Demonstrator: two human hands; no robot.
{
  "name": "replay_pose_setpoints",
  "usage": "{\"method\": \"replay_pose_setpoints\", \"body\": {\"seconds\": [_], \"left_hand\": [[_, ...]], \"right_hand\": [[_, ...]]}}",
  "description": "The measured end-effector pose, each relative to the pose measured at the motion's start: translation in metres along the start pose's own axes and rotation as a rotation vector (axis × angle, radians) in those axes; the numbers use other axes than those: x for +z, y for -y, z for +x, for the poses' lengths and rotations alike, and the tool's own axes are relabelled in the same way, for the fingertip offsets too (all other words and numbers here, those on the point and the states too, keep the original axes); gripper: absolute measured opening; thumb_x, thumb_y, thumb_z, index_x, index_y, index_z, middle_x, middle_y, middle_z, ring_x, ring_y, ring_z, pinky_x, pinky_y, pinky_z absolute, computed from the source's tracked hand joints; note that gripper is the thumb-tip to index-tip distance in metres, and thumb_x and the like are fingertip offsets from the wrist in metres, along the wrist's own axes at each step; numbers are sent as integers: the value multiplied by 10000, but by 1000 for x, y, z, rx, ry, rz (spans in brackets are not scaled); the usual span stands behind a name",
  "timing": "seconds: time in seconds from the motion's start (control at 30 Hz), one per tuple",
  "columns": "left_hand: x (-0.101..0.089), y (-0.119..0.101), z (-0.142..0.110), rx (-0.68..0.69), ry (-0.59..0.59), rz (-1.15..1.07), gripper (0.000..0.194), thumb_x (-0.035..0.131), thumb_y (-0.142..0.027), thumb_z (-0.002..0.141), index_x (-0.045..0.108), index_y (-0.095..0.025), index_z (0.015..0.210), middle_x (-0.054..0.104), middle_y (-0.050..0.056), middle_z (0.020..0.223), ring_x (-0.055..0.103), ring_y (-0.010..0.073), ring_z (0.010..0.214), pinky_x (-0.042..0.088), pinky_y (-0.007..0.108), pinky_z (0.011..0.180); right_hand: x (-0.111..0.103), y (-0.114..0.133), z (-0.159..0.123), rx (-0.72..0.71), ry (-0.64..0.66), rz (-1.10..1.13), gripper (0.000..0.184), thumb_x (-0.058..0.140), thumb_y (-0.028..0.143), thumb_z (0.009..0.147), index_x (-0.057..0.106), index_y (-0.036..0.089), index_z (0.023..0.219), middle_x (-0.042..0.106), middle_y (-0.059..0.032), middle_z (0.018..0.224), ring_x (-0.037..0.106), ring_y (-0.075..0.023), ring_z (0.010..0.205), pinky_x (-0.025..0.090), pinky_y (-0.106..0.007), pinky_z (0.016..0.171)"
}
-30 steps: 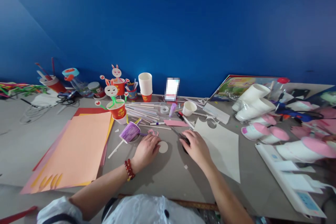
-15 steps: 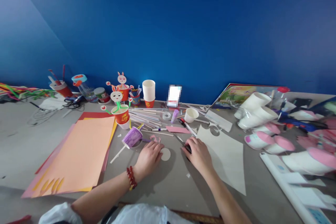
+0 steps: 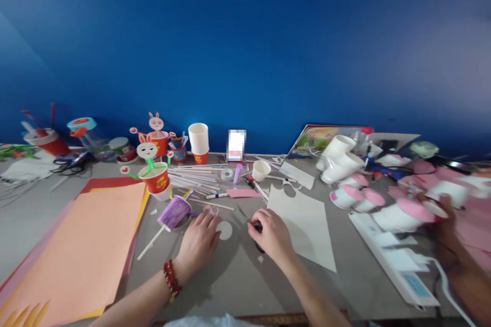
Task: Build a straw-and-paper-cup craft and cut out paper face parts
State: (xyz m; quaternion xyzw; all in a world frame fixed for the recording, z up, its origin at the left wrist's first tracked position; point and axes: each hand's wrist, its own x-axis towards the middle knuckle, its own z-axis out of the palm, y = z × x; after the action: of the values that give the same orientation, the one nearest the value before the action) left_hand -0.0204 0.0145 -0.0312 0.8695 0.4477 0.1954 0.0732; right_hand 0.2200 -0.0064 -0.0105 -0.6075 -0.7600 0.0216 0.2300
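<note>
My left hand (image 3: 198, 239) rests palm down on the grey table (image 3: 238, 281), fingers stretched toward a small white paper circle (image 3: 225, 230). Just left of it lies a purple paper cup (image 3: 175, 212) on its side with a stick. My right hand (image 3: 269, 234) is closed over a dark object (image 3: 258, 227) that looks like scissor handles; most of it is hidden. A white paper sheet (image 3: 303, 225) with round cut-outs lies right of that hand.
Orange and red paper sheets (image 3: 76, 250) cover the left. Rabbit-decorated red cups (image 3: 155, 176), straws (image 3: 192, 173), stacked white cups (image 3: 198, 138) and a small cup (image 3: 261, 169) stand behind. Pink-and-white cup crafts (image 3: 399, 212) fill the right, where another person's hand (image 3: 447, 225) holds one.
The view swung right and up slightly. My right hand slid a little left, closer to the paper circle. Another person's arm has come into view at the right edge.
</note>
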Motion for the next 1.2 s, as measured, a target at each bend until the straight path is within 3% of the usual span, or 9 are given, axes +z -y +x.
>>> {"method": "replay_pose_setpoints", "body": {"seconds": [0.17,0.23,0.37,0.5,0.67,0.8,1.03,1.2], "left_hand": [[-1,-8,-1,164,52,-18,357,576,-215,907,594,-228,1263,613,115,1338,539,324,1240,465,521,1040],[-1,-9,1,197,92,-33,337,571,-205,910,605,-226,1245,598,108,1375,532,317,1255,455,522,1060],[-2,-8,3,148,107,-48,243,529,-171,935,644,-218,1143,640,99,1308,573,293,1200,483,499,1027],[0,-7,3,144,72,-63,263,518,-165,940,631,-209,1173,663,97,1262,597,280,1168,509,473,1002],[1,-7,3,148,77,-52,261,509,-132,934,640,-206,1148,665,89,1261,605,273,1159,523,464,1001],[-1,-8,4,145,117,-38,259,507,-129,935,641,-200,1145,659,97,1269,597,293,1171,524,496,994],[1,-6,3,136,143,-31,256,502,-151,945,632,-204,1159,640,98,1305,583,301,1193,514,505,999],[-1,-7,3,132,157,-30,266,491,-141,948,633,-202,1164,634,96,1314,571,300,1209,500,503,1018]], "right_hand": [[-3,-19,1,25,-13,-9,93,648,241,872,586,228,804,682,-40,849,643,-227,811,490,-318,718],[-12,-43,9,58,-77,17,61,629,280,887,629,220,902,703,-87,982,640,-273,938,506,-381,833],[-20,-100,31,99,-113,50,313,595,244,843,635,183,1147,668,-168,1230,591,-347,1146,456,-505,991],[-11,-132,43,144,-116,124,362,570,178,733,666,211,1079,737,-94,924,660,-302,953,525,-429,853],[-18,-145,34,218,-167,227,147,485,235,765,625,227,811,678,-51,815,636,-227,789,499,-300,686],[-32,-154,21,295,-193,281,132,451,298,801,528,231,718,601,-14,715,577,-205,703,444,-277,635],[-34,-148,17,272,-126,363,145,382,296,791,416,239,663,481,20,610,498,-178,610,400,-266,588],[-48,-129,20,196,17,346,175,410,271,794,421,233,624,484,28,594,496,-165,603,384,-254,587]]}}
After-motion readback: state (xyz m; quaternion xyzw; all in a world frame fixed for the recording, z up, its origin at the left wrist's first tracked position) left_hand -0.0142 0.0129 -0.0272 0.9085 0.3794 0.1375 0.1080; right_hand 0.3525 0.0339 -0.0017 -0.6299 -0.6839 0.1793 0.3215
